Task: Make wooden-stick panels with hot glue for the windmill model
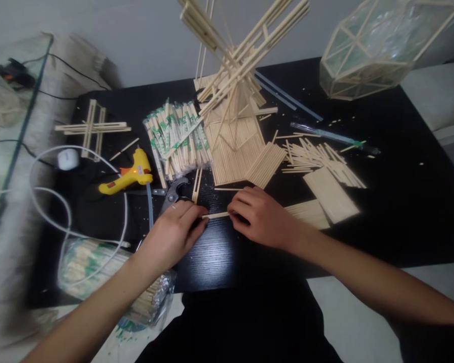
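Left hand (177,229) and right hand (255,214) are both closed, thumb and fingers pinched on opposite ends of one stick (216,215). It runs between their fingertips, low over the worktop (208,257), nearer the near edge than the far one. The stick is thin, straight and pale, its bare middle showing; both ends are hidden by the fingers.

Just beyond the left hand are a dark cutter (172,195) and a pair of upright-pointing sticks (197,186). To their left, a yellow glue gun (130,176) lies with a translucent glue stick (150,201) at its rear. Past the right hand are a small slatted panel (267,164), a heap of short sticks (321,159) and two flat boards (331,194), one partly under the other.

Toward the far edge stands a windmill (234,96) of sticks, behind a larger slatted panel (230,164). Left of it are packed chopsticks (179,136); nearer the left edge sits a crossed frame (93,128). At the near left corner, a plastic bag (91,257) of sticks lies under a looped white cable (125,212). By the far right corner rests a faceted frame (363,60).

The worktop is black, with faint grain and a bright reflection before the hands. A plain grey wall (136,40) rises behind it.
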Motion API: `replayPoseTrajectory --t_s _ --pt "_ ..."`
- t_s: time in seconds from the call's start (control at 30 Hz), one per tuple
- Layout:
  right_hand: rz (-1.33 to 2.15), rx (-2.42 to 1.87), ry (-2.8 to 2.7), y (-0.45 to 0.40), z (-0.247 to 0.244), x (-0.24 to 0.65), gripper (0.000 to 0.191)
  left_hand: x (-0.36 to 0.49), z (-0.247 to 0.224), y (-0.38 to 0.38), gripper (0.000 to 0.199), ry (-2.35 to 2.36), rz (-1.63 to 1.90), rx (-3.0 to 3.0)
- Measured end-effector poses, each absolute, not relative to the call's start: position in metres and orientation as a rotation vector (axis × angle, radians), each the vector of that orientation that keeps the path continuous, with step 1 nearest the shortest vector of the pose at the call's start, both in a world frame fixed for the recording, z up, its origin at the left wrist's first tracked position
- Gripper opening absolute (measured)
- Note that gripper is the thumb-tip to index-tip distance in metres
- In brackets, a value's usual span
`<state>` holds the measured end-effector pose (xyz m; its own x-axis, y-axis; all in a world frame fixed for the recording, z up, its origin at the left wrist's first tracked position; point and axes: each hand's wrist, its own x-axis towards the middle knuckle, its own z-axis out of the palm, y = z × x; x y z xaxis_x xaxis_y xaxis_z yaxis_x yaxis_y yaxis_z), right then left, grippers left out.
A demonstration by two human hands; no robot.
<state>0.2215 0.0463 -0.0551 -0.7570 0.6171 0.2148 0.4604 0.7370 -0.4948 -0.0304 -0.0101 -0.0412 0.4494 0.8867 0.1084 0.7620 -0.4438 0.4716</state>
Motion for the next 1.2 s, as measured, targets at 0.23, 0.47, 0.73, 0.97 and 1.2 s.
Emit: replayPoseTrajectory --t_s 0.23,0.47,0.73,0.97,1.2 --pt "0.607 -0.832 -2.558 0.046 -0.057 0.222 0.013 -0.032 -0.041 -0.010 0.005 1.447 0.563 2.264" --pt "0.688 -0.861 -2.535 0.047 -0.054 0.222 0.012 -0.036 -0.024 -0.012 0.002 1.537 0.723 2.218" --pt "0.704 -0.842 -2.523 0.046 -0.057 0.222 0.013 -0.037 -0.024 -0.009 0.029 1.567 0.757 2.273" --pt "0.661 -0.826 -2.539 0.046 -0.058 0.222 0.011 -0.033 -0.038 -0.004 0.009 1.430 0.530 2.367" --pt "0.673 -0.851 -2.551 0.046 -0.056 0.222 0.011 -0.031 -0.039 -0.004 0.009 1.347 0.470 2.387"
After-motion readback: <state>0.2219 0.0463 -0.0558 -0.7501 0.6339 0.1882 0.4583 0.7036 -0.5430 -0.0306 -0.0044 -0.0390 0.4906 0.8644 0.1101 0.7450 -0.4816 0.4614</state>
